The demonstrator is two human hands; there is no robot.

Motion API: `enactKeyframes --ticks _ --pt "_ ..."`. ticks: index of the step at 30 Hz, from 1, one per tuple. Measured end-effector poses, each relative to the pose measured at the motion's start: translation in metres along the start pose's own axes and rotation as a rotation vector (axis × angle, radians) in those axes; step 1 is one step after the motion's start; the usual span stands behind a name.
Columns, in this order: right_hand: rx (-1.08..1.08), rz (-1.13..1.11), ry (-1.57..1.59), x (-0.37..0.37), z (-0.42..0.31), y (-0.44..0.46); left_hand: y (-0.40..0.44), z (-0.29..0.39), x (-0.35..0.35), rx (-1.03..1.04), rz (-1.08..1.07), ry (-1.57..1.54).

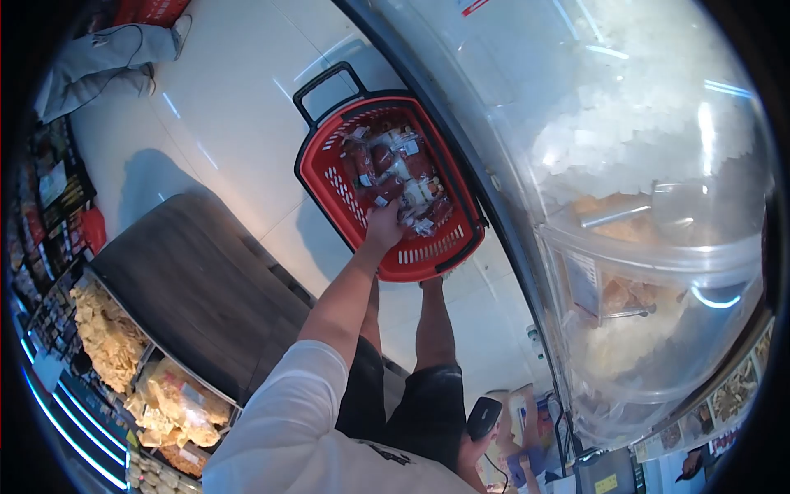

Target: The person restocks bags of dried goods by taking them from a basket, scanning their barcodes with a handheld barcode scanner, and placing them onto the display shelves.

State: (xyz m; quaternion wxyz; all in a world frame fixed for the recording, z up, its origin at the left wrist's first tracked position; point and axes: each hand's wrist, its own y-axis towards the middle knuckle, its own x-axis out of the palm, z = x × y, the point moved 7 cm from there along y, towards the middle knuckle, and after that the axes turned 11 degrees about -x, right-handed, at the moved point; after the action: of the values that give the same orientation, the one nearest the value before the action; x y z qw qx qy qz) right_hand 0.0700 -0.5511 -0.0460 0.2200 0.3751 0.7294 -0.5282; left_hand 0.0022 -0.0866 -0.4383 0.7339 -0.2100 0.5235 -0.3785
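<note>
A red shopping basket (336,130) with a black rim and a raised black handle stands on the floor in front of my legs. My left hand (385,225) reaches down into its near side, with the fingers closed at the edge of a clear plastic food packet (381,198); the fingertips are partly hidden. Several other clear packets (418,165) with white labels and dark red or pale food lie in the basket. Low at the right of my body, my right hand (472,449) is wrapped round a black rounded device (484,418) with a thin cable below it.
Along the right runs a display case (527,206) with ice and clear covers. A dark wooden bench-like stand (202,280) is at the left, beside bagged snacks (177,403). Another person's legs (115,66) show at top left; a further person (518,449) is at lower right.
</note>
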Motion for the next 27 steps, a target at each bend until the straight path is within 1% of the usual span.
enactKeyframes --ticks 2,4,5,7,8,9,10,11,13,14,15,16,17,19,20,22,23,24,26,27 --pt "-0.019 -0.009 0.05 0.002 0.001 -0.004 -0.019 0.001 -0.011 0.042 0.046 0.037" --pt "-0.049 -0.011 0.107 0.01 0.001 0.0 -0.024 0.003 -0.024 -0.012 0.005 -0.128" --pt "-0.02 0.036 0.108 0.01 0.004 -0.004 -0.027 0.005 -0.028 -0.005 0.005 -0.124" --pt "0.021 0.079 0.111 0.005 -0.002 -0.014 -0.035 -0.006 -0.031 -0.189 -0.105 -0.28" --pt "0.014 0.031 0.08 0.007 -0.007 -0.013 -0.033 -0.014 -0.028 -0.184 -0.104 -0.274" --pt "0.009 -0.016 0.046 0.009 -0.009 -0.013 -0.028 -0.022 -0.014 -0.138 -0.175 -0.307" --pt "0.012 -0.012 0.05 0.01 -0.005 -0.013 -0.025 -0.021 -0.007 -0.091 -0.248 -0.342" --pt "0.0 -0.015 0.051 0.011 -0.001 -0.014 -0.02 -0.023 0.0 -0.088 -0.255 -0.339" --pt "0.004 -0.023 0.04 0.012 0.013 -0.019 -0.015 -0.013 -0.008 0.107 0.07 0.007" --pt "0.027 0.007 0.092 0.012 0.026 -0.022 -0.008 -0.019 0.006 0.102 0.053 0.005" --pt "0.047 0.038 0.144 0.012 0.036 -0.025 0.004 -0.027 0.019 0.136 0.139 -0.019" --pt "0.058 0.036 0.132 0.011 0.034 -0.028 0.007 -0.025 0.02 0.167 0.226 -0.043" --pt "0.061 0.049 0.119 0.012 0.031 -0.028 0.014 -0.027 0.025 0.161 0.215 -0.047" --pt "0.065 0.055 0.099 0.012 0.033 -0.028 0.017 -0.019 0.032 -0.078 -0.275 0.069" --pt "0.061 0.036 0.084 0.012 0.036 -0.03 0.015 -0.018 0.033 -0.087 -0.281 0.069" --pt "0.054 0.014 0.078 0.016 0.046 -0.032 0.012 -0.02 0.044 -0.086 -0.415 0.304" --pt "0.087 0.03 0.149 0.017 0.061 -0.037 0.013 -0.026 0.048 -0.087 -0.41 0.308" --pt "0.119 0.05 0.22 0.018 0.07 -0.04 0.016 -0.033 0.06 -0.045 -0.38 0.295" --pt "0.101 0.054 0.247 0.02 0.048 -0.035 0.022 -0.036 0.073 0.004 -0.347 0.278" --pt "0.085 0.052 0.268 0.019 0.039 -0.032 0.021 -0.037 0.075 -0.001 -0.378 0.213"
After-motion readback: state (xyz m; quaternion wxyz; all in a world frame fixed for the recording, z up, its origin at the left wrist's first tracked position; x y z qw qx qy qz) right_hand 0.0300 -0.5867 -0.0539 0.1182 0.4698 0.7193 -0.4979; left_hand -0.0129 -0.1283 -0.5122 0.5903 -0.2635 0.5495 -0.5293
